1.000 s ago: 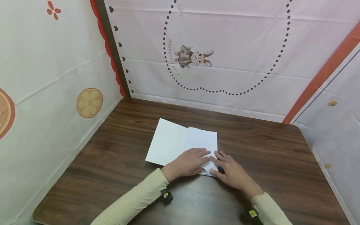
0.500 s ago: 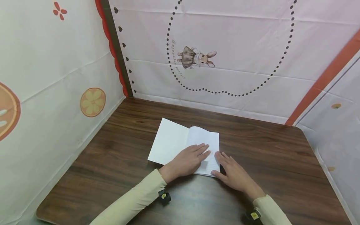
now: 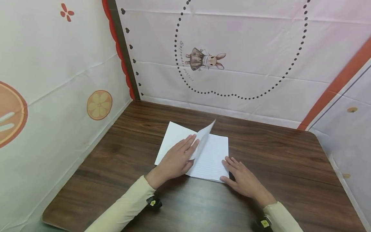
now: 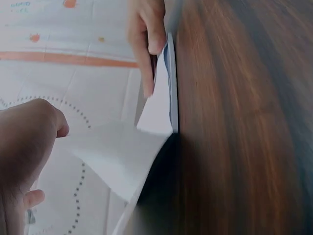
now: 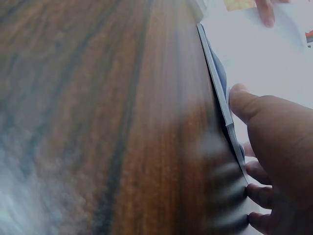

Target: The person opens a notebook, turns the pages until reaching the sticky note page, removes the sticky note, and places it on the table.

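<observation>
An open notebook (image 3: 213, 158) with lined white pages lies on the table, its blank white cover side (image 3: 171, 137) spread to the left. One page (image 3: 203, 138) stands raised near the spine, leaning left. My left hand (image 3: 175, 158) is at that page, fingers straight and lying along it; the left wrist view has the lifted sheet (image 4: 117, 152) touching the fingers. My right hand (image 3: 243, 177) rests on the notebook's right edge with the fingers spread. In the right wrist view its thumb (image 5: 244, 103) lies on the page by the near edge.
The dark wood-grain table (image 3: 121, 135) has rounded corners. Patterned cloth walls (image 3: 246, 64) stand along its back, left and right sides. A small camera is strapped at each wrist.
My left hand has moved left across the notebook, and a page has come up and swung left with it. The right hand has stayed on the right edge.
</observation>
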A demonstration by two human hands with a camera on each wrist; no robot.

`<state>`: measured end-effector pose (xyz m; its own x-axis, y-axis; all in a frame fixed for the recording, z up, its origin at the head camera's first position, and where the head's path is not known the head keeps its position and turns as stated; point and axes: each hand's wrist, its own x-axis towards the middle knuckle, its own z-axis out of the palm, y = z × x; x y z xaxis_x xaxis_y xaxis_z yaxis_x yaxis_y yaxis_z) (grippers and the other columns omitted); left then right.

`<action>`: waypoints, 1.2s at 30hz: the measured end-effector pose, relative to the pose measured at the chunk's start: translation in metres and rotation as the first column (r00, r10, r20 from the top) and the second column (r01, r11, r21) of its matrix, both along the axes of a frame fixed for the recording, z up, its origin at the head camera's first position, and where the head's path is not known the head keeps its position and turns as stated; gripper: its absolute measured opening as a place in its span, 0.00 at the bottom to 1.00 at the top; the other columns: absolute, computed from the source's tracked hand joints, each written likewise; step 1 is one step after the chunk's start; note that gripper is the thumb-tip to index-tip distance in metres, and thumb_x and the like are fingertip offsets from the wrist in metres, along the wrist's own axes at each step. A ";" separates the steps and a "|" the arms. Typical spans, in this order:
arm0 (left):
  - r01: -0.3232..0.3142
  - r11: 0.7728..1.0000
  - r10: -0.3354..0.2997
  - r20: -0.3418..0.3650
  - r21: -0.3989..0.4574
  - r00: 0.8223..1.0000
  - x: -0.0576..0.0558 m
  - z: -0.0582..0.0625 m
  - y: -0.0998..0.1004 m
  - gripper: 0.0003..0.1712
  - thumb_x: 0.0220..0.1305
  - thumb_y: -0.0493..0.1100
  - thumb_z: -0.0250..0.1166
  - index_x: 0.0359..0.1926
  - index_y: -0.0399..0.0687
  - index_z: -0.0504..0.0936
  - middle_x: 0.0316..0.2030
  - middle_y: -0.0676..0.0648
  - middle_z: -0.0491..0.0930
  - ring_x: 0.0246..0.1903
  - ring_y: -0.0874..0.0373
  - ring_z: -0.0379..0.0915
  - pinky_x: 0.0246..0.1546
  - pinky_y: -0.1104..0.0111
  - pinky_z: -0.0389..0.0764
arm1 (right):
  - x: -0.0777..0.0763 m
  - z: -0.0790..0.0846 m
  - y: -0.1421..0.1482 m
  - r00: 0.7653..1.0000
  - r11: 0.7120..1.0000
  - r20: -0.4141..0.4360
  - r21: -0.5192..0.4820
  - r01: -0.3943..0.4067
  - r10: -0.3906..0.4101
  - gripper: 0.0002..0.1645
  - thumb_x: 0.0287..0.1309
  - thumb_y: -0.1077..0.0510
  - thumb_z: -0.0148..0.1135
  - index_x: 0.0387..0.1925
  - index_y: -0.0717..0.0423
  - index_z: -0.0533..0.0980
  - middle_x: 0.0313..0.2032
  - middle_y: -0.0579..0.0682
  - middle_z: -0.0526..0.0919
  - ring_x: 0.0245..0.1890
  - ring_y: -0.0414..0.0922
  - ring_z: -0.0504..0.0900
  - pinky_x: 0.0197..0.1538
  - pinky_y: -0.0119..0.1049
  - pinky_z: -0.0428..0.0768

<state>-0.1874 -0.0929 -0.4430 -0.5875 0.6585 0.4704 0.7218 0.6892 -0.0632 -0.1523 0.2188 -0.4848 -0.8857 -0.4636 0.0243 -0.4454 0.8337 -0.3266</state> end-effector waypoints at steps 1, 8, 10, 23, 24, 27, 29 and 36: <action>-0.009 1.000 0.009 0.008 0.008 1.000 0.000 0.000 -0.005 0.40 0.67 0.48 0.64 0.74 0.35 0.65 0.75 0.35 0.62 0.75 0.45 0.58 0.72 0.54 0.67 | 0.000 0.000 0.000 1.000 1.000 -0.001 0.001 0.000 0.000 0.47 0.68 0.29 0.55 0.75 0.57 0.66 0.76 0.58 0.63 0.77 0.60 0.58 0.74 0.64 0.59; -0.069 0.994 0.066 0.035 0.086 0.997 0.005 -0.006 -0.033 0.41 0.68 0.48 0.61 0.74 0.28 0.62 0.74 0.31 0.61 0.75 0.42 0.58 0.71 0.51 0.68 | 0.002 0.000 0.003 1.000 1.000 -0.007 -0.008 0.000 0.000 0.48 0.68 0.30 0.56 0.75 0.58 0.65 0.76 0.58 0.63 0.77 0.60 0.58 0.74 0.64 0.59; -0.092 0.990 0.085 0.066 0.107 0.994 0.007 -0.010 -0.038 0.42 0.68 0.48 0.61 0.74 0.25 0.60 0.74 0.29 0.60 0.75 0.41 0.58 0.71 0.51 0.67 | 0.002 0.000 0.003 1.000 1.000 -0.004 -0.010 0.001 -0.001 0.48 0.68 0.30 0.56 0.75 0.58 0.65 0.76 0.58 0.63 0.77 0.60 0.58 0.74 0.64 0.58; -0.296 0.939 0.204 0.408 0.177 0.890 0.016 -0.034 -0.061 0.52 0.70 0.48 0.63 0.78 0.26 0.43 0.78 0.27 0.46 0.78 0.38 0.43 0.75 0.48 0.57 | 0.002 -0.001 0.003 1.000 1.000 0.004 -0.005 0.004 -0.004 0.48 0.68 0.29 0.55 0.75 0.57 0.65 0.76 0.57 0.62 0.77 0.59 0.57 0.74 0.64 0.58; -0.298 0.938 0.207 0.406 0.176 0.890 0.015 -0.035 -0.062 0.52 0.70 0.48 0.63 0.78 0.27 0.43 0.78 0.27 0.46 0.79 0.39 0.43 0.75 0.48 0.57 | 0.002 -0.001 0.003 1.000 1.000 0.003 -0.005 0.004 -0.004 0.48 0.68 0.29 0.55 0.75 0.57 0.65 0.76 0.57 0.62 0.77 0.59 0.57 0.74 0.64 0.58; -0.298 0.938 0.204 0.408 0.180 0.890 0.015 -0.039 -0.066 0.51 0.69 0.48 0.64 0.79 0.30 0.47 0.78 0.27 0.46 0.79 0.39 0.43 0.74 0.47 0.59 | 0.002 -0.001 0.003 1.000 1.000 -0.002 -0.007 0.001 -0.001 0.48 0.68 0.29 0.55 0.75 0.57 0.65 0.76 0.57 0.62 0.77 0.59 0.57 0.74 0.64 0.58; -0.298 0.938 0.205 0.414 0.175 0.887 0.015 -0.041 -0.069 0.49 0.70 0.49 0.64 0.79 0.31 0.50 0.78 0.28 0.47 0.79 0.39 0.44 0.74 0.47 0.59 | 0.002 -0.002 0.003 1.000 1.000 -0.004 -0.009 0.000 0.000 0.48 0.68 0.29 0.55 0.75 0.57 0.65 0.76 0.57 0.62 0.77 0.59 0.58 0.74 0.64 0.58; -0.288 0.950 0.203 0.465 0.119 0.862 0.017 -0.044 -0.080 0.43 0.73 0.53 0.62 0.77 0.34 0.59 0.79 0.31 0.46 0.79 0.37 0.43 0.76 0.46 0.54 | 0.002 -0.001 0.002 1.000 1.000 -0.007 -0.010 -0.003 0.003 0.48 0.68 0.29 0.55 0.75 0.57 0.66 0.76 0.58 0.63 0.77 0.60 0.58 0.74 0.64 0.58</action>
<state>-0.1708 -0.1732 -0.4872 -0.8926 0.3951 0.2174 0.4496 0.8165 0.3621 -0.1503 0.2206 -0.4856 -0.8843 -0.4657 0.0346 -0.4497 0.8293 -0.3315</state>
